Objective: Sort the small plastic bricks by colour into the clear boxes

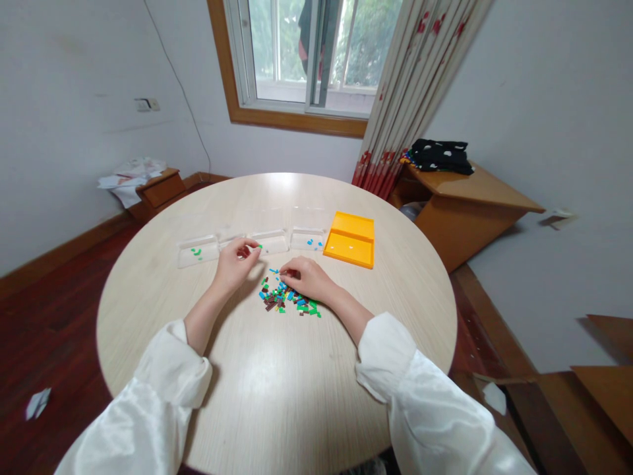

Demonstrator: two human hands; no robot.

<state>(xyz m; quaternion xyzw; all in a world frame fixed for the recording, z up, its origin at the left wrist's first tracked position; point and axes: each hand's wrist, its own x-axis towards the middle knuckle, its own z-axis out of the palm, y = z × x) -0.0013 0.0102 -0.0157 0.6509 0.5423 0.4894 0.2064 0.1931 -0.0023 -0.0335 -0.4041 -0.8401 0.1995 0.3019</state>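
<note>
Two hands (236,265) (307,277) are near coloured pieces (289,296), well inside the table rim (452,323).

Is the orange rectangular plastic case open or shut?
Open. The orange rectangular plastic case is unfolded, its inside showing, with small white pieces in the nearer half.

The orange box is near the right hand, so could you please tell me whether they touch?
Apart: the head view shows a strip of table between the right hand and the orange box.
</note>
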